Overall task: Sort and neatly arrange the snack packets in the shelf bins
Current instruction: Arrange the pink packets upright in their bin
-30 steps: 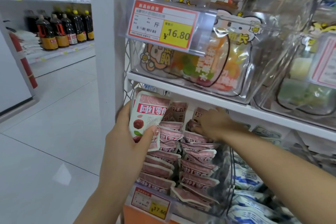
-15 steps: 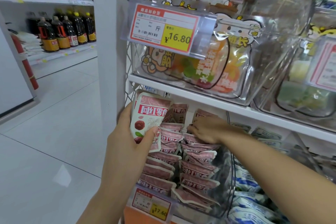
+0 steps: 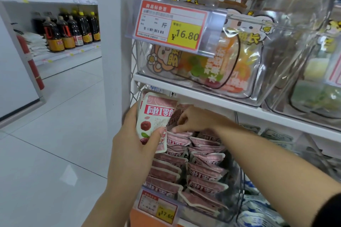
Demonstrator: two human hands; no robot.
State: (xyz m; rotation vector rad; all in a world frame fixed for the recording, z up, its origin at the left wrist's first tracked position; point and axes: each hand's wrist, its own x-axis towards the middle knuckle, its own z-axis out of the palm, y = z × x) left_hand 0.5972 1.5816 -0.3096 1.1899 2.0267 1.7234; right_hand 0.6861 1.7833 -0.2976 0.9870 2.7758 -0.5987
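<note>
My left hand (image 3: 134,140) grips a small stack of pink-and-white snack packets (image 3: 156,116) printed with a red berry, held upright at the left edge of the lower clear bin (image 3: 238,202). Inside that bin, two rows of the same pink packets (image 3: 203,167) stand on edge. My right hand (image 3: 193,120) reaches into the top of the left row, its fingers curled and pinching the top edge of a pink packet there. The far back of the bin is hidden behind my hands.
An upper clear bin (image 3: 276,83) holds colourful sweets behind a 16.80 price tag (image 3: 171,26). A 17.60 tag (image 3: 158,208) hangs on the lower bin. Blue-white packets (image 3: 258,208) fill the bin to the right. Dark sauce bottles (image 3: 72,29) line a far shelf across the tiled aisle.
My right hand has moved left from the right row to the top of the left row, close to the held stack. The left hand has stayed nearly still.
</note>
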